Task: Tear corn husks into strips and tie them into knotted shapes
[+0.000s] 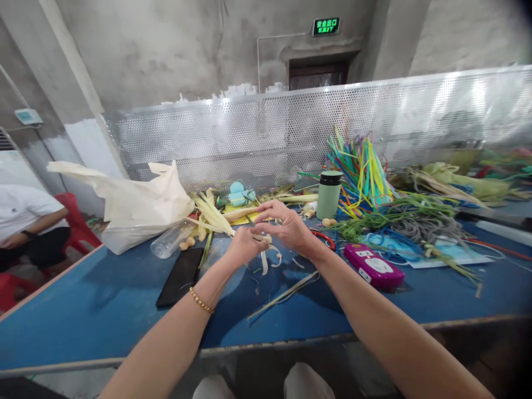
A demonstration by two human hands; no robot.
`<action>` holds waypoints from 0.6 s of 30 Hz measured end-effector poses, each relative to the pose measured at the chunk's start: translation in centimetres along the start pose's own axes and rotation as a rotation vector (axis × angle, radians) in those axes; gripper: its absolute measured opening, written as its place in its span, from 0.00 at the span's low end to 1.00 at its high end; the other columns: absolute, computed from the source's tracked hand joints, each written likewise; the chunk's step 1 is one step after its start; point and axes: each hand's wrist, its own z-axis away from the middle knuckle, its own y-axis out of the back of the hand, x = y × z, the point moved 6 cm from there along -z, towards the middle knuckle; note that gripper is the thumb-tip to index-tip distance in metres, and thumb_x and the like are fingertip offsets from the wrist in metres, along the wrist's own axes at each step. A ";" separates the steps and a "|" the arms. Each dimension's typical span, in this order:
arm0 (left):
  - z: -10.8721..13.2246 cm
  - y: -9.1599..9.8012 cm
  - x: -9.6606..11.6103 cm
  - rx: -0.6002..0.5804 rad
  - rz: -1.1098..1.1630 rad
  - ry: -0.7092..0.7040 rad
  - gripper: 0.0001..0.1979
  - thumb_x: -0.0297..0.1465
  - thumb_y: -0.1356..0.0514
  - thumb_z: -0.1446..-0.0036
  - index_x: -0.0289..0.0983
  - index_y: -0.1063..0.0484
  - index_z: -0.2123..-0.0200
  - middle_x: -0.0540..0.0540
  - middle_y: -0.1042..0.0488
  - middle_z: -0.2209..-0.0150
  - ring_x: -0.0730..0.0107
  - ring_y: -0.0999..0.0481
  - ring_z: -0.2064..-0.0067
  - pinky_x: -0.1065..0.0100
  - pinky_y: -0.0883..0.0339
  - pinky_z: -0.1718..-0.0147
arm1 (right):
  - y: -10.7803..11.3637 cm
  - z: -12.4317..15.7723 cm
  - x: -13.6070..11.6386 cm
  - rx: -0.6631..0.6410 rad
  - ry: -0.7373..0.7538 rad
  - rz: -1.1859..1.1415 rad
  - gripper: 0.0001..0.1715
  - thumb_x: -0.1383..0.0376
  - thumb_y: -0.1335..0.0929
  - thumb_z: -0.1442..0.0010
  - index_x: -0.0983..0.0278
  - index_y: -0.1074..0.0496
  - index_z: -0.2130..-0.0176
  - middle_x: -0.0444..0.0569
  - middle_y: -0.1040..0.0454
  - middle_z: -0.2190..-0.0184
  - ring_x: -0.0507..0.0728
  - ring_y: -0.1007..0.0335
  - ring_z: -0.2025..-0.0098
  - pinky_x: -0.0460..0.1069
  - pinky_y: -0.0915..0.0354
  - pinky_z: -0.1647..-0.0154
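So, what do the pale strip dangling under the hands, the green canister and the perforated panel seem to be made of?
Pale strip: perhaps dried plant leaf, matte; it is thin and curls, but too small to be sure. Green canister: coated metal or plastic, satin; its smooth, even colour leaves it open. Perforated panel: most likely metal, with a silvery sheen and bright reflections.

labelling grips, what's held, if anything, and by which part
The left hand pinches a pale strip above its curled, hanging end; whether the right hand grips it too cannot be told.
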 end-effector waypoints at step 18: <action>0.2 0.4 0.9 -0.050 0.342 0.011 0.13 0.37 0.32 0.57 0.33 0.28 0.76 0.52 0.36 0.80 0.78 0.43 0.76 0.71 0.52 0.75 | -0.8 1.5 4.3 -0.047 -0.552 -0.224 0.12 0.59 0.31 0.52 0.66 0.28 0.77 0.42 0.33 0.81 0.50 0.41 0.76 0.46 0.45 0.74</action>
